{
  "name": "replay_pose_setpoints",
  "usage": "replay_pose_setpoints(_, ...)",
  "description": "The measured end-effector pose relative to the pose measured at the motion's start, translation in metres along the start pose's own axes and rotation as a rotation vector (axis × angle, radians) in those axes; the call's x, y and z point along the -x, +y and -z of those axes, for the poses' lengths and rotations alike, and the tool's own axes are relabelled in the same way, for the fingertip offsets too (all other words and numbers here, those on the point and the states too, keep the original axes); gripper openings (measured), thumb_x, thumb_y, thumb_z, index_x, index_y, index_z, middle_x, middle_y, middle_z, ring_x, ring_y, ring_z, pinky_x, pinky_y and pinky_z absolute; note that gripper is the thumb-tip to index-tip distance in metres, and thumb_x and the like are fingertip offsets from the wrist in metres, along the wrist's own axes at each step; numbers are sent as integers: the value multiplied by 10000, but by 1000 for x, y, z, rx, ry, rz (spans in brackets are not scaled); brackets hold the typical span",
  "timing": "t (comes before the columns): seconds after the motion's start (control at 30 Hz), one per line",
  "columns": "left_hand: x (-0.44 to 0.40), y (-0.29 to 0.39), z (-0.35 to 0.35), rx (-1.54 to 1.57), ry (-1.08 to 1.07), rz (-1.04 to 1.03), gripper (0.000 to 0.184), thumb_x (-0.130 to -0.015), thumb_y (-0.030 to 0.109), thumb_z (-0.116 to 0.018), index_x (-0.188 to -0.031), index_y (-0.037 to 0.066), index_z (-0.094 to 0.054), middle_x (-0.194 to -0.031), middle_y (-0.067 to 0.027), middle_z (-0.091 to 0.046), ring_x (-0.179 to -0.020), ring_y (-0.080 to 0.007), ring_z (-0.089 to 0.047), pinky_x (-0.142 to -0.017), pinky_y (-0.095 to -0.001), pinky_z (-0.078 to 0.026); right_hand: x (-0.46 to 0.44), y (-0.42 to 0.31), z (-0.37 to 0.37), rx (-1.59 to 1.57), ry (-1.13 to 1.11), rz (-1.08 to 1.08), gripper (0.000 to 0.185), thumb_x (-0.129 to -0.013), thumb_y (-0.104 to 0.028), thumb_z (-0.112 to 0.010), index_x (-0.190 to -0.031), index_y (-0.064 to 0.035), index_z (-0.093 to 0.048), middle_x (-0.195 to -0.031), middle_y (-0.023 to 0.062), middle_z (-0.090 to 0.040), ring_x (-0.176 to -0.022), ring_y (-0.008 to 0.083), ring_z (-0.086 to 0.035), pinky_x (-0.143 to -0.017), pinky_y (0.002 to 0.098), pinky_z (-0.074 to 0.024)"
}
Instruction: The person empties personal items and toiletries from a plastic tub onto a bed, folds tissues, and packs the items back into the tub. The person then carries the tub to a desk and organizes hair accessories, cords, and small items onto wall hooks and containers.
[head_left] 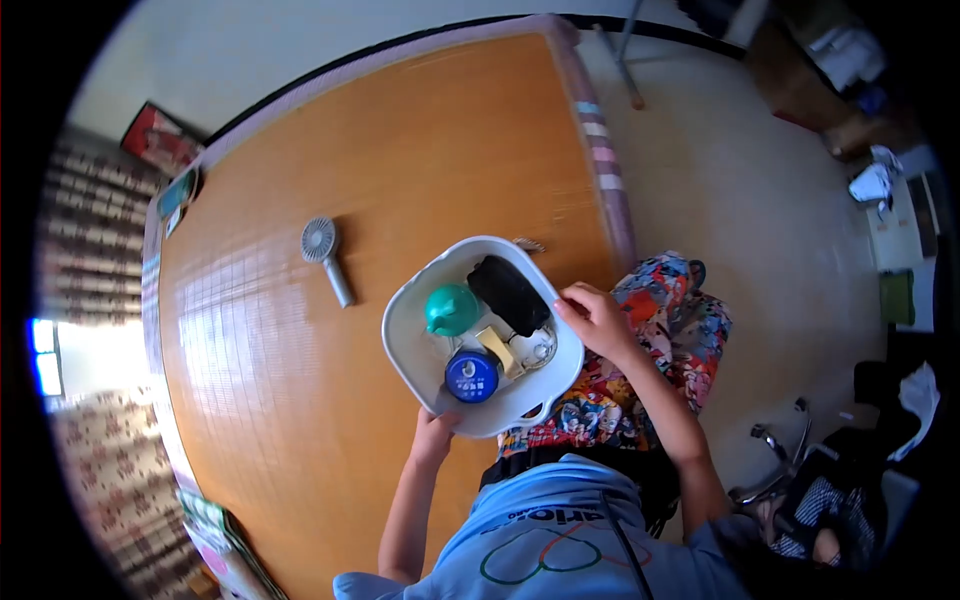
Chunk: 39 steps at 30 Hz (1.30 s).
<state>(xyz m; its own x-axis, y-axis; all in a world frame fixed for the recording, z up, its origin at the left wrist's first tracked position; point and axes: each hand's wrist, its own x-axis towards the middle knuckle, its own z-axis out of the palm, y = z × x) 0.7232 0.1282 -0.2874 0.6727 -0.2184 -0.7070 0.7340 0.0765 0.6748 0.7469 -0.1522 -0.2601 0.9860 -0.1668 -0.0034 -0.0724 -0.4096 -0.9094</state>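
A white plastic basin [408, 335] with a handle slot is held between my two hands, over my lap and the edge of the mat. My left hand [435, 434] is closed on its near left rim. On its right side my right hand [594, 318] grips the rim, thumb at the edge. Inside lie a round green object [452, 309], a black pouch-like object [508, 294], a blue round tin [471, 376], and a pale yellow block [496, 350]. Some small clear or silvery items [540, 352] by the block are hard to make out.
A grey handheld fan [325, 258] lies on the brown mat [420, 140] beyond the basin. At the mat's far left corner is a green-blue box [180, 193]. Patterned curtains [100, 240] hang on the left. A chair base [785, 445] stands on the floor to the right.
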Motion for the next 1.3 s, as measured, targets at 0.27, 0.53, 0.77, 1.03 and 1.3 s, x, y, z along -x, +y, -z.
replay_pose_setpoints(0.27, 7, 53, -71, -194, -256, -59, 519, -596, -108, -454, -1106, -16, -424, -967, -98, -528, -895, -215, -528, -748, -291, -439, 40, -10, 82, 80, 313, -7, 116, -758, -111, -533, -710, -22, -475, -623, 113, -509, -553, 258, -510, -493, 334, -390)
replay_pose_setpoints(0.53, -7, 55, -155, -462, -564, -26, 558, -627, -32, -505, -1167, -10, -363, -1071, -75, -461, -972, -177, -455, -825, -289, -385, 114, -10, 171, 185, 600, -173, 94, -741, -106, -537, -744, -44, -467, -664, 132, -488, -612, 310, -512, -513, 372, -393)
replay_pose_setpoints(0.77, -11, 79, -269, -820, -916, 73, 561, -568, -39, -498, -1121, -21, -407, -1019, -75, -498, -949, -183, -487, -805, -300, -405, 191, -42, 212, 104, 891, -568, 142, -802, -196, -505, -815, -60, -463, -810, 106, -467, -645, 276, -510, -561, 335, -405)
replay_pose_setpoints(1.03, 46, 113, -436, -1186, -1231, 425, 432, -567, -97, -447, -994, -34, -480, -818, -88, -539, -703, -188, -543, -603, -270, -447, 280, -150, 214, -5, 1360, -876, 203, -840, -240, -460, -883, -41, -455, -857, 102, -432, -638, 213, -498, -582, 284, -417)
replay_pose_setpoints(1.3, 182, 35, -521, -1554, -1549, 538, 280, -633, 5, -494, -908, -39, -523, -730, -77, -556, -601, -164, -543, -474, -253, -412, 399, -195, 193, 39, 1815, -986, 193, -805, -238, -525, -808, -53, -471, -776, 101, -443, -589, 217, -515, -546, 302, -419)
